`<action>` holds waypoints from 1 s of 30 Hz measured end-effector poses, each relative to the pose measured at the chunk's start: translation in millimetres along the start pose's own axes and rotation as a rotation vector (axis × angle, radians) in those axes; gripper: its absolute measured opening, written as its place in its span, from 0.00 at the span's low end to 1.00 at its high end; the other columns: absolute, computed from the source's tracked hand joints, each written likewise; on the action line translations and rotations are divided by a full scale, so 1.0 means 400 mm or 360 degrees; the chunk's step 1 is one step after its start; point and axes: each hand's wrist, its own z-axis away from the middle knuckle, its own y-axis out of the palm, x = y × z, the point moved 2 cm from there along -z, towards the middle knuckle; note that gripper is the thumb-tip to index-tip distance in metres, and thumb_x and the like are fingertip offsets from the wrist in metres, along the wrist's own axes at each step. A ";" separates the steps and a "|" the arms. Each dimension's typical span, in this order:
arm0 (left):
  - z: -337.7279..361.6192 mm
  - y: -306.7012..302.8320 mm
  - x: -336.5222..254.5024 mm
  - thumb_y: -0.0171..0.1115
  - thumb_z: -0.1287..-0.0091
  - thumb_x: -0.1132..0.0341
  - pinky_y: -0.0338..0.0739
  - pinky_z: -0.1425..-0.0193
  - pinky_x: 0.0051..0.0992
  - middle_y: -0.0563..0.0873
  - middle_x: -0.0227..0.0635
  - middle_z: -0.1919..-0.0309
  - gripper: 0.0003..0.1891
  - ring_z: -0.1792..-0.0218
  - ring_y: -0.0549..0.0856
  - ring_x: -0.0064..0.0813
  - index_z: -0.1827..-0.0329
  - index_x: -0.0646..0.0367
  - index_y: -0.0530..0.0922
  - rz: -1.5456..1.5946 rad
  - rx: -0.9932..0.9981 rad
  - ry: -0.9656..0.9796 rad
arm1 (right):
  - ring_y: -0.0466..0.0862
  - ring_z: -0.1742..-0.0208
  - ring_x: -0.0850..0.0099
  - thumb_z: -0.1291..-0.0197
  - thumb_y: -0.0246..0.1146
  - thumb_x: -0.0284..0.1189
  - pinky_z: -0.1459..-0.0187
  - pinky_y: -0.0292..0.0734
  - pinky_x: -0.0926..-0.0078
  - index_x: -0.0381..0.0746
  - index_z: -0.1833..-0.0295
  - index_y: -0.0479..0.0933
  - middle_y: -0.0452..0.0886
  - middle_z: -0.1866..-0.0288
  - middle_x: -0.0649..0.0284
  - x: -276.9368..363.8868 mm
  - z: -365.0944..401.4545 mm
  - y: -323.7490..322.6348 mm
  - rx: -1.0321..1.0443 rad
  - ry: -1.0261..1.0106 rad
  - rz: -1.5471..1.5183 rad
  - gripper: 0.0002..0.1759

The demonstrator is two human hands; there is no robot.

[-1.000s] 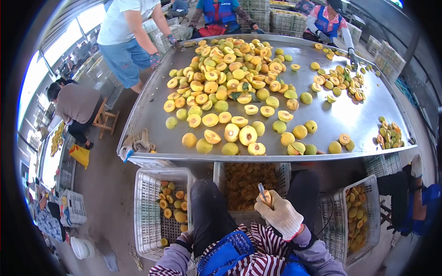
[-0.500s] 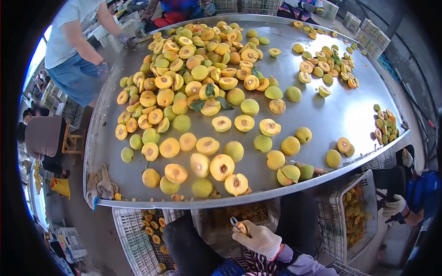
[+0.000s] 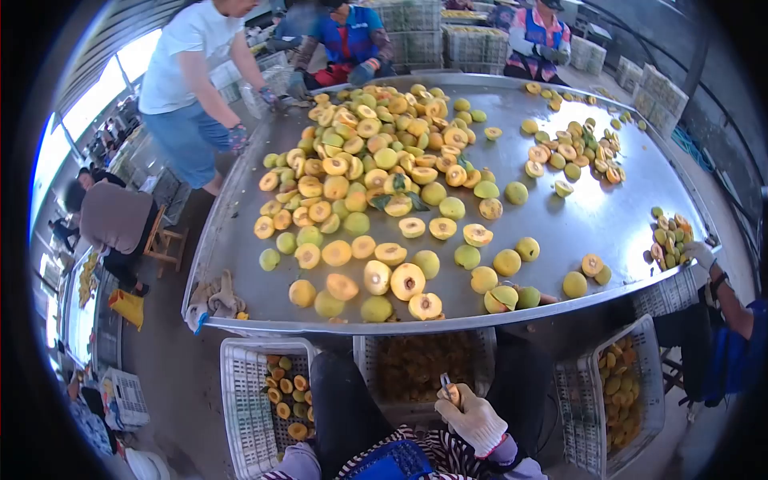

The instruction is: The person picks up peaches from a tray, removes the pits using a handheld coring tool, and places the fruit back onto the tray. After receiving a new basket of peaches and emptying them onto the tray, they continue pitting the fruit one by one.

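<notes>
My right hand (image 3: pixel 472 420), in a pale knitted glove, is closed around a small pitting tool (image 3: pixel 450 390) with a metal tip and a brownish handle. It is held over my lap, in front of a crate (image 3: pixel 436 408) under the table edge. Of my left arm only a lavender sleeve (image 3: pixel 300 462) shows at the bottom; the hand is out of sight. Halved yellow-green fruits (image 3: pixel 407 280) with brown stones or hollows lie along the near table edge. Behind them rises a large heap of whole and halved fruits (image 3: pixel 360 148).
The metal table (image 3: pixel 552 228) has a raised rim. Used gloves (image 3: pixel 216 296) lie at its left corner. Crates of fruit stand at my left (image 3: pixel 232 400) and right (image 3: pixel 584 408). A co-worker's gloved hand (image 3: pixel 702 254) is at a small right-hand pile. Other people stand or sit around.
The view has tilted up, showing more of the people behind the table. The right-hand co-worker's glove has moved from below the table up to the small pile. My right hand still grips the tool.
</notes>
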 end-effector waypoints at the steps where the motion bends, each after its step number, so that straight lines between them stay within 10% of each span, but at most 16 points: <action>1: 0.019 0.002 0.022 0.52 0.22 0.55 0.80 0.44 0.33 0.89 0.38 0.49 0.21 0.47 0.86 0.36 0.39 0.61 0.81 -0.0043 0.0015 0.0074 | 0.86 0.69 0.53 0.35 0.67 0.44 0.65 0.79 0.62 0.39 0.48 0.78 0.83 0.71 0.55 0.009 0.023 0.005 -0.0024 -0.0018 0.0019 0.20; 9: 0.024 -0.074 -0.019 0.52 0.22 0.53 0.80 0.43 0.32 0.89 0.35 0.48 0.21 0.46 0.86 0.34 0.39 0.61 0.81 -0.0831 -0.0168 0.1344 | 0.84 0.74 0.56 0.36 0.68 0.43 0.69 0.77 0.63 0.38 0.46 0.78 0.82 0.75 0.54 0.094 0.124 0.059 -0.0053 -0.0366 0.0323 0.21; 12: 0.246 -0.153 -0.299 0.53 0.24 0.53 0.80 0.44 0.31 0.88 0.34 0.51 0.21 0.44 0.85 0.32 0.42 0.62 0.82 0.0586 -0.0281 -0.0112 | 0.85 0.72 0.59 0.35 0.67 0.43 0.67 0.77 0.66 0.39 0.44 0.79 0.82 0.74 0.56 0.123 0.145 0.090 0.0034 -0.0304 0.0316 0.22; 15: 0.396 -0.234 -0.470 0.55 0.28 0.48 0.77 0.41 0.36 0.89 0.48 0.50 0.24 0.45 0.86 0.42 0.41 0.58 0.82 0.0345 -0.0837 0.0545 | 0.85 0.69 0.65 0.33 0.66 0.44 0.62 0.78 0.71 0.39 0.38 0.76 0.84 0.70 0.56 0.159 0.151 0.124 0.0226 -0.0172 0.0325 0.25; 22: 0.386 -0.275 -0.780 0.62 0.31 0.55 0.75 0.35 0.42 0.85 0.42 0.42 0.19 0.39 0.82 0.45 0.42 0.54 0.81 -0.0660 -0.1434 0.1953 | 0.86 0.67 0.68 0.33 0.67 0.44 0.59 0.79 0.71 0.41 0.37 0.76 0.84 0.70 0.59 0.240 0.152 0.205 0.0255 -0.0275 0.0417 0.25; 25: 0.283 -0.252 -0.827 0.57 0.29 0.49 0.73 0.35 0.41 0.87 0.39 0.44 0.21 0.41 0.83 0.41 0.42 0.50 0.82 -0.0927 -0.0930 0.1425 | 0.86 0.66 0.69 0.33 0.68 0.44 0.57 0.79 0.73 0.40 0.37 0.76 0.85 0.68 0.60 0.233 0.134 0.226 0.0179 -0.0281 0.0348 0.26; 30: 0.260 -0.241 -0.831 0.55 0.31 0.46 0.69 0.33 0.39 0.89 0.38 0.47 0.22 0.43 0.84 0.36 0.42 0.47 0.84 -0.1081 -0.0874 0.1404 | 0.84 0.63 0.76 0.32 0.67 0.38 0.56 0.79 0.77 0.34 0.38 0.74 0.85 0.63 0.63 0.261 0.102 0.248 0.0119 -0.0211 -0.0142 0.24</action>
